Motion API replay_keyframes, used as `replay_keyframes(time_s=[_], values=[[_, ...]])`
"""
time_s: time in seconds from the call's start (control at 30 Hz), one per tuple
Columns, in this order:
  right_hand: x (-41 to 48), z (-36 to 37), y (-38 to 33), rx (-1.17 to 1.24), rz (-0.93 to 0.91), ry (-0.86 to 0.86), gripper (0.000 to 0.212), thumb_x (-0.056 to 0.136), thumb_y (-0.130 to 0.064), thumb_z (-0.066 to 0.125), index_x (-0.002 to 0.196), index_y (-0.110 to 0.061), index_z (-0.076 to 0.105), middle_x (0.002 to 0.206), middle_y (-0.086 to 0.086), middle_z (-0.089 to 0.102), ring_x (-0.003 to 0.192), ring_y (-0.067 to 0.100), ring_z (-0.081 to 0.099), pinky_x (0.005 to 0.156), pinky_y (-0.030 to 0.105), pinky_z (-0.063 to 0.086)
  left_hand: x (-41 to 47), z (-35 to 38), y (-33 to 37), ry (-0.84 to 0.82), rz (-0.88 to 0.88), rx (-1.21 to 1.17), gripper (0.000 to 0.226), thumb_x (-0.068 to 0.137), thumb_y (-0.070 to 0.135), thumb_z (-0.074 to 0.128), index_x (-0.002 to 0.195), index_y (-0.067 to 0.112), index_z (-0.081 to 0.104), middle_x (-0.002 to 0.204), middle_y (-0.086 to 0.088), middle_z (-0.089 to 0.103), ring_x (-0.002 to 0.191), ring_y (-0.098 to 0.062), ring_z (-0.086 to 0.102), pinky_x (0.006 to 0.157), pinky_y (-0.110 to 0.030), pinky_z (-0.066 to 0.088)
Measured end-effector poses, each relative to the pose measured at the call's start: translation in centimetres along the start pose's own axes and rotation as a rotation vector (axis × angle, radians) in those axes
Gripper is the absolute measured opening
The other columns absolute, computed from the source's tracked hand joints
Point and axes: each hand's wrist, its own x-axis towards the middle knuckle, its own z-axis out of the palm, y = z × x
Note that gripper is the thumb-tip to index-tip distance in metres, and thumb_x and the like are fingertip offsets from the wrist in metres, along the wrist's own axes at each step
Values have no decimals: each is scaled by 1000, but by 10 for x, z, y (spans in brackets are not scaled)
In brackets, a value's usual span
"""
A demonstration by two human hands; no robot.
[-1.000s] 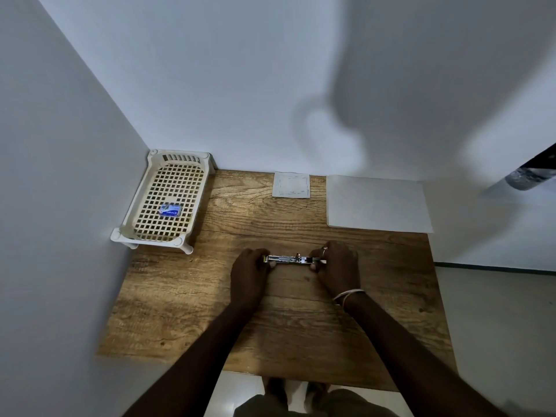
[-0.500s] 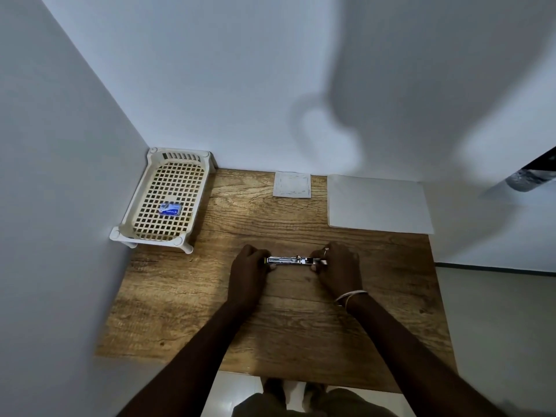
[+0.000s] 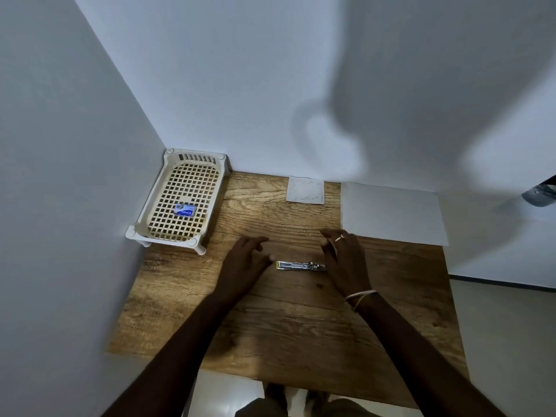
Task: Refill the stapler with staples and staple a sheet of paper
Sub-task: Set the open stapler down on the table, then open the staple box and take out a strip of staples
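Observation:
A small metal stapler (image 3: 301, 266) lies flat on the wooden table (image 3: 285, 326), between my two hands. My left hand (image 3: 245, 263) hovers just left of it with fingers spread, holding nothing. My right hand (image 3: 346, 260) sits at the stapler's right end with fingers relaxed and a ring on one finger; whether it touches the stapler I cannot tell. A blue staple box (image 3: 185, 210) lies in the cream plastic basket (image 3: 150, 203) at the back left. A white sheet of paper (image 3: 391, 212) lies at the back right.
A small white square pad (image 3: 305, 190) rests against the back wall. White walls close in the table at the back and left. The table's right edge drops to a pale floor. A dark object (image 3: 541, 194) shows at the far right edge.
Both hands were gripping the stapler's ends; now they have let go and opened, and the stapler lies alone on the table.

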Motion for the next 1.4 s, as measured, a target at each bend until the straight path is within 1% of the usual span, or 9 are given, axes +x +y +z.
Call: replay_keyframes(time_s=[0.23,0.43,0.6,0.73,0.83,0.93,1.07,1.23,1.4], values=[[46,37,-75,93,-111,-32,24,94,-34,63,112,-20,72,110,1,73,107,26,61,90,47,46,23,-58,-20,273,-117,24,17,98,32,63,109,22,72,95,8,72,79,5,61,68,-5,40],[76,91,-141,139,-171,-119,31,87,-37,70,114,-21,71,109,-1,73,109,24,60,94,46,44,46,-105,-42,436,-202,98,20,97,20,61,112,15,73,107,0,75,91,-11,68,78,-19,47],[98,134,-182,16,-262,-189,36,82,-34,70,115,-19,70,107,8,73,105,32,61,86,46,48,59,-132,-64,466,-360,105,29,94,7,61,122,5,69,121,-10,71,106,-22,67,91,-27,49],[106,163,-200,-40,-306,-252,39,82,-32,66,118,-20,67,107,5,72,112,30,56,88,43,40,66,-138,-76,412,-409,154,31,86,-3,60,115,-2,69,112,-20,72,103,-34,67,84,-28,44],[110,176,-208,-82,-335,-274,31,86,-33,61,114,-20,68,102,4,73,112,29,54,88,43,37,69,-137,-84,383,-441,172,31,86,-2,58,115,-1,69,112,-19,72,105,-34,66,89,-32,44],[112,181,-211,-151,-338,-283,22,89,-32,57,103,-19,69,98,4,72,112,29,53,89,43,38,71,-136,-91,381,-469,166,33,87,-1,57,117,5,70,113,-14,74,107,-30,67,87,-25,40],[115,179,-208,-147,-337,-265,24,90,-34,56,105,-19,68,99,3,72,112,27,53,88,41,36,72,-135,-91,387,-456,107,36,87,-2,58,120,8,70,114,-12,74,108,-27,67,85,-17,38],[114,148,-189,42,-312,-183,40,79,-31,70,117,-17,70,104,7,74,103,29,62,86,42,48,65,-128,-77,443,-413,-177,32,86,7,72,117,15,71,112,-1,75,104,-14,70,95,-41,56],[99,101,-159,323,-257,-64,38,75,-23,79,112,-16,72,105,1,75,97,19,68,85,40,53,62,-103,-45,440,-308,-547,24,82,4,80,105,6,73,101,-6,77,99,-19,73,89,-41,59]])
